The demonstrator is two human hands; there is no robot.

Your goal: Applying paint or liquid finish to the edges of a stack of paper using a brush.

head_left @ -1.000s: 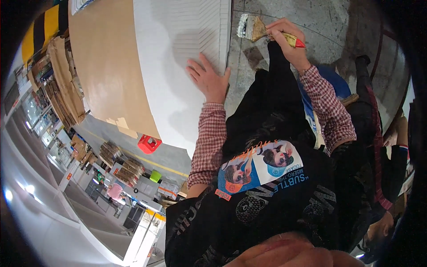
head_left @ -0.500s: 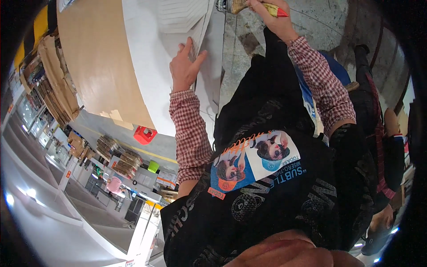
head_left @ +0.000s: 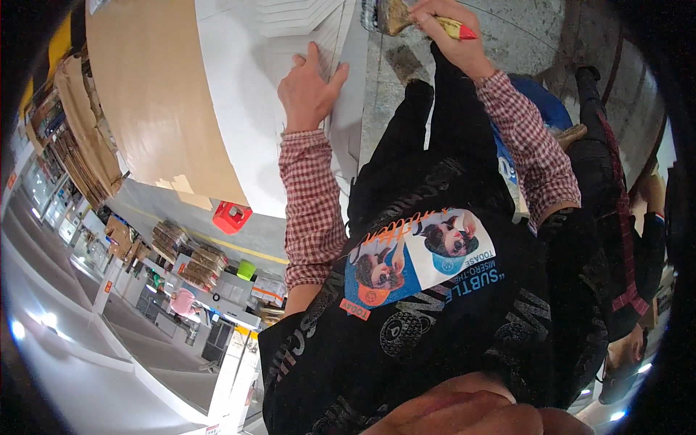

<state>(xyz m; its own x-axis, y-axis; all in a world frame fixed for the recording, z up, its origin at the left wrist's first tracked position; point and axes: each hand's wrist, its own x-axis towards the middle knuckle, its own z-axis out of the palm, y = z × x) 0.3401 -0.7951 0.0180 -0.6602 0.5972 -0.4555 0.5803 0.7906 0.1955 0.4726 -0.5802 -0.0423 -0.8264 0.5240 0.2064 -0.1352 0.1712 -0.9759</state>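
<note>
My left hand (head_left: 310, 88) lies with fingers spread on a fanned stack of white sheets (head_left: 286, 58). These sheets rest on a white-covered table surface (head_left: 232, 94), their edges stepped one beyond another. Off the table's right side, my right hand (head_left: 455, 38) grips a paintbrush (head_left: 395, 16) by its yellow, red-tipped handle. The brush's dark, stained bristles point left, toward the sheets, and stay in view at the top edge. Whether the bristles touch the sheets I cannot tell.
Brown board (head_left: 152, 94) covers the table's left part. A red plastic stool or crate (head_left: 231, 217) stands on the floor beyond its edge. A blue container (head_left: 542, 105) is behind my right forearm. Another person in dark clothes (head_left: 594, 163) stands close at the right.
My left hand has slid a little farther up over the sheets. The brush in my right hand has come slightly down and to the right, so more of its head shows.
</note>
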